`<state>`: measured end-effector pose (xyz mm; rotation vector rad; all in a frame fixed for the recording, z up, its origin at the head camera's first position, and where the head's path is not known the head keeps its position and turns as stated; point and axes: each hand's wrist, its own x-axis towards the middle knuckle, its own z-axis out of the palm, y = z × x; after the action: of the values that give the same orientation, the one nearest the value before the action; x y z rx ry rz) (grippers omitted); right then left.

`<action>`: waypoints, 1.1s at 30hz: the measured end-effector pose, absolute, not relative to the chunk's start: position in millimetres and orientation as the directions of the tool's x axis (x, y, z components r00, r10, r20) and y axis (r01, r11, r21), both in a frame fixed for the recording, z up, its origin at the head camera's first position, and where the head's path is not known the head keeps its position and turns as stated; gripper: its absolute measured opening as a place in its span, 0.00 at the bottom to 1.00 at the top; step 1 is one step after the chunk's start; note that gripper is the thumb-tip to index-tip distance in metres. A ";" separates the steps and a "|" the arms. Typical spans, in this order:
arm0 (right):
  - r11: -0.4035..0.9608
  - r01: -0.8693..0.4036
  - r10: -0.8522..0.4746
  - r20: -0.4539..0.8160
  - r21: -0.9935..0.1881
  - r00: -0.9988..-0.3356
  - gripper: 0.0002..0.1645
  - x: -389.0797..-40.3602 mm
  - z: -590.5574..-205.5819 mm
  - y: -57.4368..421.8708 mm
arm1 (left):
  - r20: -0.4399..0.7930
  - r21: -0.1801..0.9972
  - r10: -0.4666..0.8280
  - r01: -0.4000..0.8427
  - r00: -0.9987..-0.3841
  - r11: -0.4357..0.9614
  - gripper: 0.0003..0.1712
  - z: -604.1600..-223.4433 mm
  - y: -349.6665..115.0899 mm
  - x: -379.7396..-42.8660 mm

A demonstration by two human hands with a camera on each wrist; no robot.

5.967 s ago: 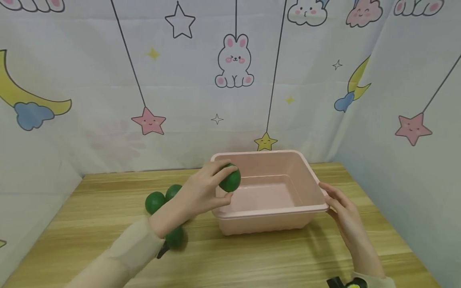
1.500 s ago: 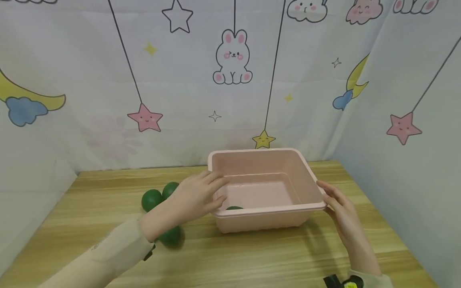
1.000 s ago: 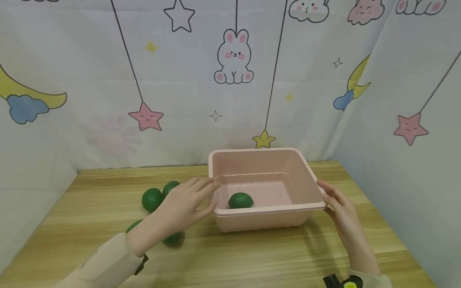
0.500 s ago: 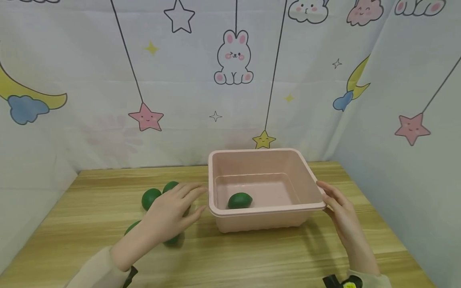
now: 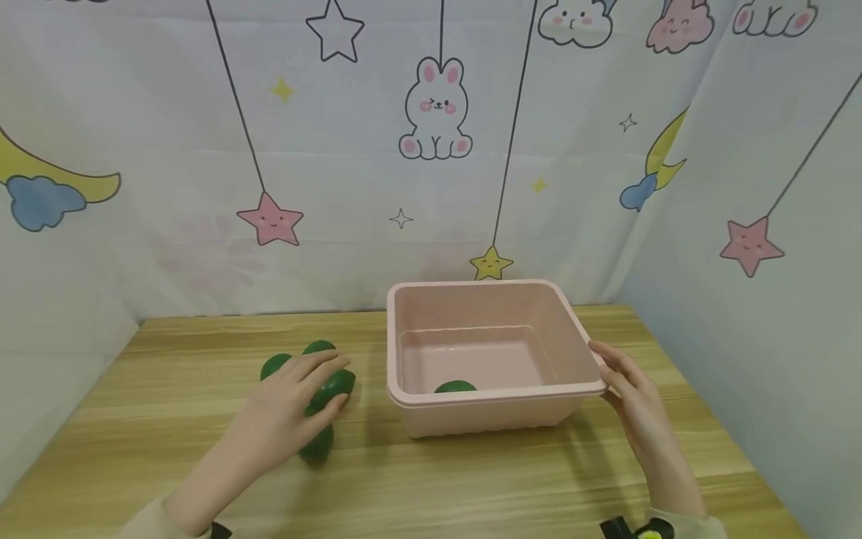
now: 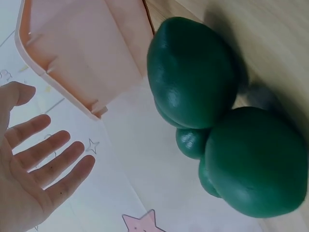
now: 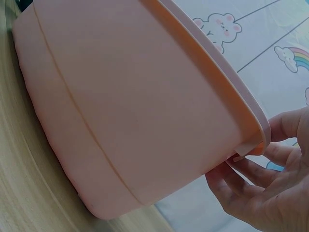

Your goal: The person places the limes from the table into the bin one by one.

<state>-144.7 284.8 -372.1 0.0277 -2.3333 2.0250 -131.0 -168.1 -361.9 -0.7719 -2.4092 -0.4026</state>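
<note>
Big pink tub right there on the wooden surface, and a white cloth rises behind it, busy with a rabbit, stars and clouds. One green fruit is inside the tub, close up by the front wall, only its top peeking over the rim! Out to the left of the tub, a bunch of green fruits, at least four in sight and packed close together, and the tub's left wall stands between them and the inside. The left hand covers part of that bunch, so an exact count is out of reach. And what a pose from it: left of the tub, back of the hand up, over the fruits, forearm slanting in from the near left, fingers loosely spread, thumb held apart, nothing in its grasp. The left wrist view shows those fingers clear of every fruit. Over at the tub's right end, the right hand pinches the rim near the front corner, some fingers tucked beneath it, forearm reaching up from the near right. Cream sleeves on both arms, nearer than the tub.
</note>
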 end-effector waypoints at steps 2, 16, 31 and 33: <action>0.138 -0.047 0.023 0.050 -0.989 -0.998 0.30 -144.1 -373.2 285.0 | 0.602 0.110 0.419 0.591 -0.680 0.799 0.29 -363.7 -172.8 -129.8; 0.138 -0.055 0.029 0.060 -0.989 -0.998 0.30 -144.9 -374.2 284.7 | 0.570 0.195 0.294 0.474 -0.767 0.859 0.30 -381.6 -201.0 -117.0; 0.140 -0.058 0.028 0.063 -0.988 -0.998 0.30 -145.4 -375.4 284.9 | 0.489 0.232 0.209 0.357 -0.847 0.905 0.32 -400.3 -230.2 -105.5; 0.139 -0.061 0.027 0.065 -0.988 -0.997 0.30 -145.5 -375.0 284.9 | 0.476 0.235 0.205 0.348 -0.856 0.908 0.32 -402.7 -232.6 -105.1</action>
<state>-145.5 284.9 -375.0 0.0343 -2.3188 2.0183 -105.1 -232.6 -402.7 -0.4009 -2.6193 -0.4369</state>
